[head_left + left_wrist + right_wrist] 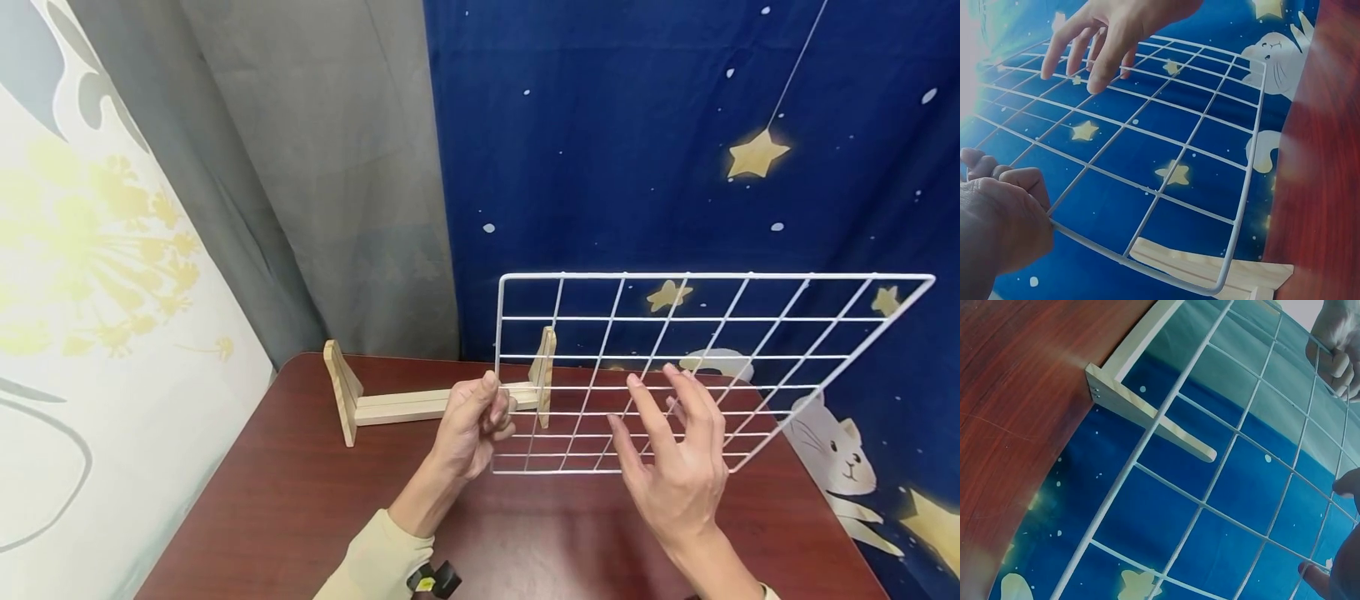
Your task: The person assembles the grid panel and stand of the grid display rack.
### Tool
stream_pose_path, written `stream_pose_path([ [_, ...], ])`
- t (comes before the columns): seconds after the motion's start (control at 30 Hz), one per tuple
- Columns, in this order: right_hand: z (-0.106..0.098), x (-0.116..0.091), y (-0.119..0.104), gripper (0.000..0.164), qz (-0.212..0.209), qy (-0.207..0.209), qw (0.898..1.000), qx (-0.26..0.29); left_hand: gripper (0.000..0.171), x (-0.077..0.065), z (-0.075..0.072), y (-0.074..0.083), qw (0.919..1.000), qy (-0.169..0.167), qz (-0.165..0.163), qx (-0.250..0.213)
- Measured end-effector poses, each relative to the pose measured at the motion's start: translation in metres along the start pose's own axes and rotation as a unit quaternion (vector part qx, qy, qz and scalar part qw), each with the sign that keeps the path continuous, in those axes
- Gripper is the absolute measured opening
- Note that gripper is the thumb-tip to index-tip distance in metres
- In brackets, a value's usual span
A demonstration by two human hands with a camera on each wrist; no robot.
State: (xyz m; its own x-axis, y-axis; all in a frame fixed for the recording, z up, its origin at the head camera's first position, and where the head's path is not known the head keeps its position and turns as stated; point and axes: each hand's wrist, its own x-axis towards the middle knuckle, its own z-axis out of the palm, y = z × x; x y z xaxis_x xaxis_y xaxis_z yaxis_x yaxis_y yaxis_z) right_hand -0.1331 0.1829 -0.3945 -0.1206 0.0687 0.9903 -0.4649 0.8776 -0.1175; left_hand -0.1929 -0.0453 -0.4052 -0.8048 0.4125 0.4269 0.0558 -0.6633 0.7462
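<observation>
A white wire grid panel (716, 275) is held up tilted above the table. My left hand (474, 425) grips its left edge wire with curled fingers, as the left wrist view also shows. Spread and bent, the fingers of my right hand (678, 458) lie over the middle of the grid. Whether those fingertips touch the wires cannot be told. Behind the panel's left part, a pale wooden stand (405, 407) rests on the table, with two upright ends joined by a slatted bar. Its right end shows through the mesh.
The dark red wooden table (285, 500) has its back edge against a blue star-patterned curtain (585, 150). A grey curtain (337, 167) hangs beside it. On the left stands a white patterned surface (112, 417).
</observation>
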Motion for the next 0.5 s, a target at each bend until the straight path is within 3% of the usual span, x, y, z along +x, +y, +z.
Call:
stream_pose_path([
  [0.5,0.0,-0.007,0.011,0.043,0.012,-0.052,0.999,-0.004,0.057,-0.001,0.003,-0.003,1.0,-0.002,0.001,0.006],
])
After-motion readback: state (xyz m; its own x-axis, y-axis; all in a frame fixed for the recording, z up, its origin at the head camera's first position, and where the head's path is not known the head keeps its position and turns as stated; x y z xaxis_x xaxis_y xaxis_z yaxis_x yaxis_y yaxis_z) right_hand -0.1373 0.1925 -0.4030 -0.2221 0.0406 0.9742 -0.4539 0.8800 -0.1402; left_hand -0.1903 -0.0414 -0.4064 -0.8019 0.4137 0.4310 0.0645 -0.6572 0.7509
